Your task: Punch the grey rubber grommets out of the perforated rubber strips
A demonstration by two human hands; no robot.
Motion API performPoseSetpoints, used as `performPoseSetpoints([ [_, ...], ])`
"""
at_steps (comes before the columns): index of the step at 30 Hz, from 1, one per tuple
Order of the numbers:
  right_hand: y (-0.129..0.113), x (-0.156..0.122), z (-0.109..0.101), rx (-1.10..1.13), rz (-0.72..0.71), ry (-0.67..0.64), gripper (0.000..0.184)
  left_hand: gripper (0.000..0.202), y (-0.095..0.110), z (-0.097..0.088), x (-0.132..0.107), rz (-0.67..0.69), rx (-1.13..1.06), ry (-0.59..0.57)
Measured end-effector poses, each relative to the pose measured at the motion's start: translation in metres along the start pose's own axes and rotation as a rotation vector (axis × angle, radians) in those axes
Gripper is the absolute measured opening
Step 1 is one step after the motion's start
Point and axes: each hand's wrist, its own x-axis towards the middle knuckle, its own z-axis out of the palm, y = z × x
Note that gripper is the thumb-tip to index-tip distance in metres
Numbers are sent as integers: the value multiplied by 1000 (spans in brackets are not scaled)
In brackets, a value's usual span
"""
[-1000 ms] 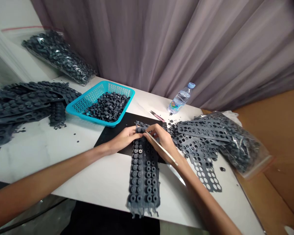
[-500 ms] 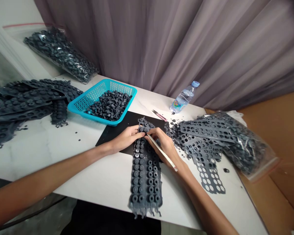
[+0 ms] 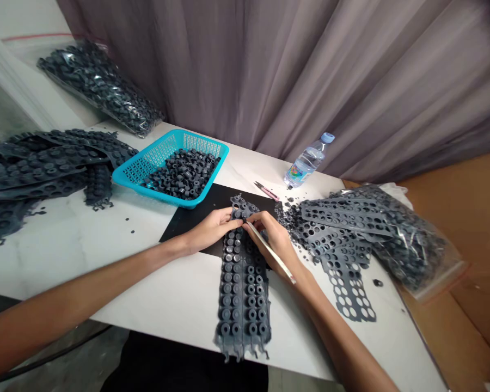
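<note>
A dark grey rubber sheet [image 3: 242,294] studded with rows of round ring-shaped parts lies lengthwise in front of me, its ragged near end hanging past the table edge. My left hand [image 3: 213,230] pinches the sheet near its far end, thumb on top. Close beside it, my right hand [image 3: 274,235] is closed around a thin pale stick-like tool [image 3: 275,257], held like a pen. The tool's tip meets the sheet by the left thumb; fingers partly hide that spot. Under the sheet's far part is a black mat [image 3: 179,220].
A blue basket [image 3: 124,182] holds loose grey rubber rings. Pink-handled thread snips [image 3: 267,191] and a water bottle [image 3: 306,162] stand behind. Punched-out sheets [image 3: 343,239] and a filled bag [image 3: 416,250] lie right; unpunched sheets [image 3: 44,169] and another bag [image 3: 98,90] left.
Both hands stay almost in place at the sheet's far end, with only a tiny shift of the fingers. The whole view has moved slightly.
</note>
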Motion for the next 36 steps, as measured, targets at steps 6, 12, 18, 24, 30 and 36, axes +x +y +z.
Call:
performPoseSetpoints([
  [6,-2,0,2,-99,-22,-11,30,33,-2,1,1,21,-4,-3],
  [12,3,-1,7,-230,-67,-24,30,31,-3,1,1,29,0,-15],
  [18,5,2,19,-172,54,101,29,33,-3,1,-1,-60,-2,-31],
  [24,42,3,-14,-256,300,452,35,32,3,-1,-3,-121,42,-30],
  [30,56,-5,-42,-394,290,386,37,30,8,-1,-5,-162,6,-21],
  [36,7,-2,-7,-49,97,248,21,29,2,-2,-4,-209,-72,56],
])
